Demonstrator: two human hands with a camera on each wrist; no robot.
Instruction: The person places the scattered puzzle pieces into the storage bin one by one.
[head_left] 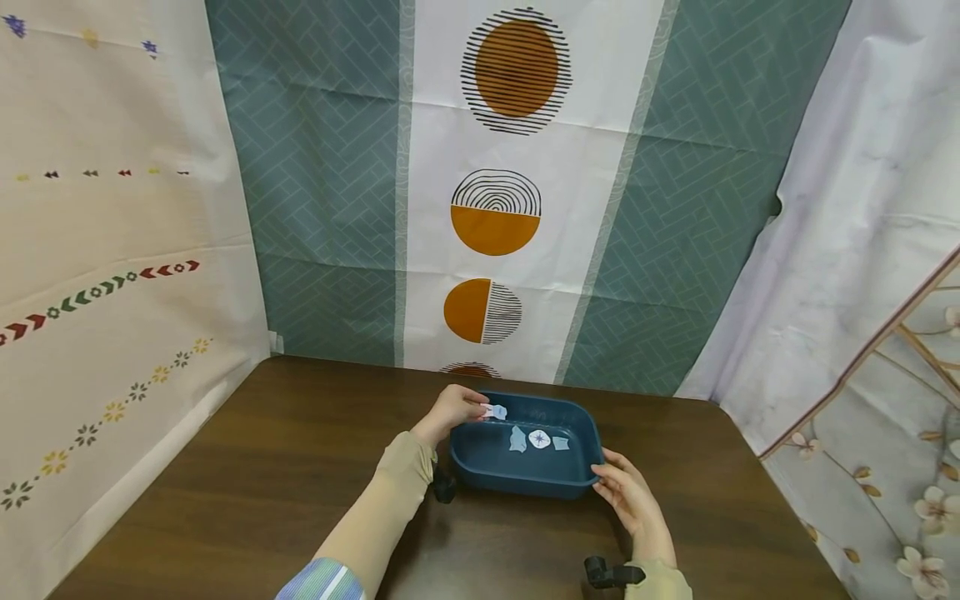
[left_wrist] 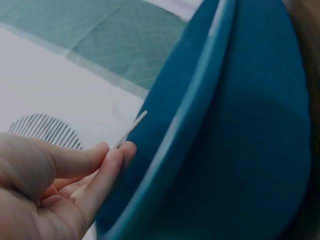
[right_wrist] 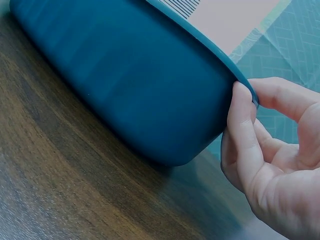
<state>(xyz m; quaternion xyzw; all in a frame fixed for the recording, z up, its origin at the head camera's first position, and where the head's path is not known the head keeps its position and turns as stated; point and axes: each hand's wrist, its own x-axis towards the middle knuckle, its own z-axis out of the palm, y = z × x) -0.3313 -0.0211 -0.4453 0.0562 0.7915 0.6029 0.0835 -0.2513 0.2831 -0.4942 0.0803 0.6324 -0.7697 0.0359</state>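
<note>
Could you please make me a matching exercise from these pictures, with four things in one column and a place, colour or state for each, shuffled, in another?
Column 1
1. Left hand
2. Right hand
3. Rectangular basin
4. Round white piece with a star-like print

Column 2
A. Dark blue, with rounded corners
B. Lies between two pale blue pieces
C. Pinches a thin flat piece
D. Grips a rim

Pairs: 1-C, 2-D, 3-A, 4-B
</note>
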